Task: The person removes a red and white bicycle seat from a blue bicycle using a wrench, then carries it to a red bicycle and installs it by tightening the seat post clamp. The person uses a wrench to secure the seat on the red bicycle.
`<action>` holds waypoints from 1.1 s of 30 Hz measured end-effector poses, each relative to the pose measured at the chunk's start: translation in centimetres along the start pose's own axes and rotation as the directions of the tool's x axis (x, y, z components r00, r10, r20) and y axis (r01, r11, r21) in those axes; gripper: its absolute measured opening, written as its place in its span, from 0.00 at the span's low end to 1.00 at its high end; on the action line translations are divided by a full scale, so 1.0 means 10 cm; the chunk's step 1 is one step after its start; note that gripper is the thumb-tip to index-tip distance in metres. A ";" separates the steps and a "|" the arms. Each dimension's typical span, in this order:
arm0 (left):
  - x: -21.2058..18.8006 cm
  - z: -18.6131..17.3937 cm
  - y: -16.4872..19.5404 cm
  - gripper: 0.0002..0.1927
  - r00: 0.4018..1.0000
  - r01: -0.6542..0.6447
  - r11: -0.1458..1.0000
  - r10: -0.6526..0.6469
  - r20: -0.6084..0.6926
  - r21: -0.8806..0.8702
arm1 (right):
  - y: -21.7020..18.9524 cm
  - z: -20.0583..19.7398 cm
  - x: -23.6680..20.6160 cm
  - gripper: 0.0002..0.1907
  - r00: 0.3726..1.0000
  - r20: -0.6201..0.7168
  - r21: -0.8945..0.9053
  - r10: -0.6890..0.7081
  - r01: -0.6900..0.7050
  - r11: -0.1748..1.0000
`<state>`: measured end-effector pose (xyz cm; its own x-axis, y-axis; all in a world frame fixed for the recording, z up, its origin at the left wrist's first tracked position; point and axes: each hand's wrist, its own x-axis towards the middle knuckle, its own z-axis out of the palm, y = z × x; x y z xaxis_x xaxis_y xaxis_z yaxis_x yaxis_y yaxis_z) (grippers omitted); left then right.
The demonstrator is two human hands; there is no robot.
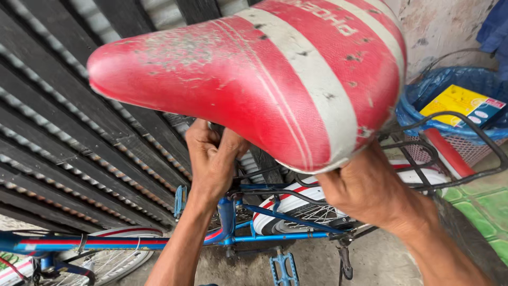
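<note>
Left hand gripped beneath the red saddle's nose; right hand clasped its rear underside, steadying it; fingers hidden.

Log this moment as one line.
left hand: under worn red-and-white bicycle saddle | right hand: gripping saddle's rear underside | blue bicycle frame below

A blue-lined basket holding a yellow box stands by the plastered wall, near green floor tiles and a dark corrugated gate.

One bicycle, two hands
</note>
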<state>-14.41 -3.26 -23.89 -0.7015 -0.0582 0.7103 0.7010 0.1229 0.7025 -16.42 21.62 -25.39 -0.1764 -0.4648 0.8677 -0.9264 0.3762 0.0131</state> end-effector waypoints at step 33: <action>0.00 -0.17 0.13 0.24 0.981 0.162 0.985 -0.167 0.098 0.051 | -1.09 1.29 0.28 0.22 0.724 0.144 0.947 0.674 -0.298 0.118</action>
<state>-13.31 -4.74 -22.92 -0.8176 0.0198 0.5754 0.5705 0.1626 0.8050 -11.09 5.90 -29.48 -0.8004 -0.1982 0.5658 -0.3717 -0.5764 -0.7278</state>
